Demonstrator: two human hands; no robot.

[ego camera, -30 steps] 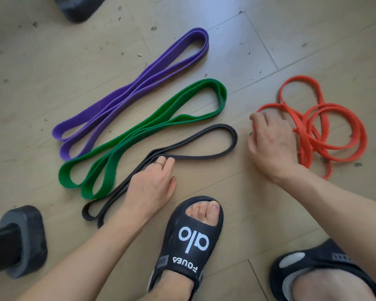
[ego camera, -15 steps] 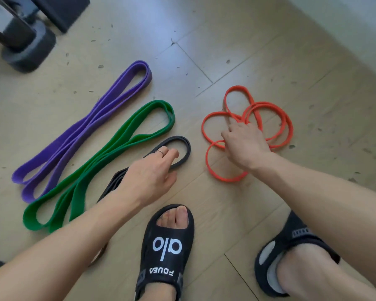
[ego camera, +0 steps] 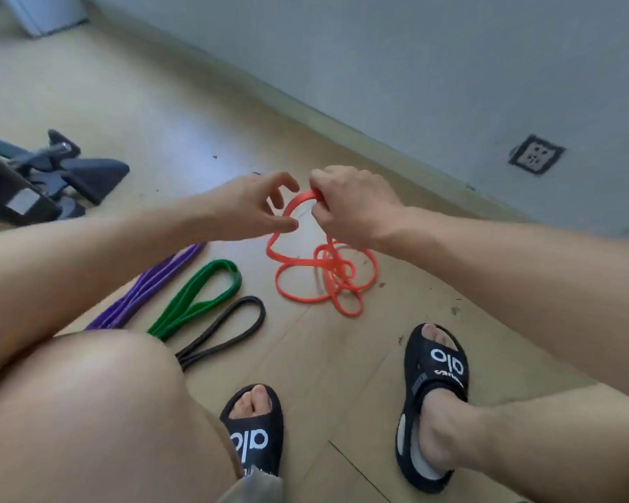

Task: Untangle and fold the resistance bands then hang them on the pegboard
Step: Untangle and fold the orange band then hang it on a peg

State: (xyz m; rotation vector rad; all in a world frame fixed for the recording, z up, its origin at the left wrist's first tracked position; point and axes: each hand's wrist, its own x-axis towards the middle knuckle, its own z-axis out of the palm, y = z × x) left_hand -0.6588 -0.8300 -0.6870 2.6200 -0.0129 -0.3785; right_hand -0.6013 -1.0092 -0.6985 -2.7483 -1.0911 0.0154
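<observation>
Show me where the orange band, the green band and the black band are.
orange band (ego camera: 298, 297): head view, lower floor loop.
green band (ego camera: 197, 303): head view, folded strands.
black band (ego camera: 247, 319): head view, looped end.

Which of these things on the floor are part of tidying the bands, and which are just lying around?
Part of the job: orange band, pinched by right hand; left hand; purple band; green band; black band.

Lying about: dark gym equipment; wall socket; black slides.

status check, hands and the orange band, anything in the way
Right hand pinches orange band at its top, lifted. Left hand at the loop, grip unclear. Band tangled, lower coils on floor. Nothing in the way.
</observation>
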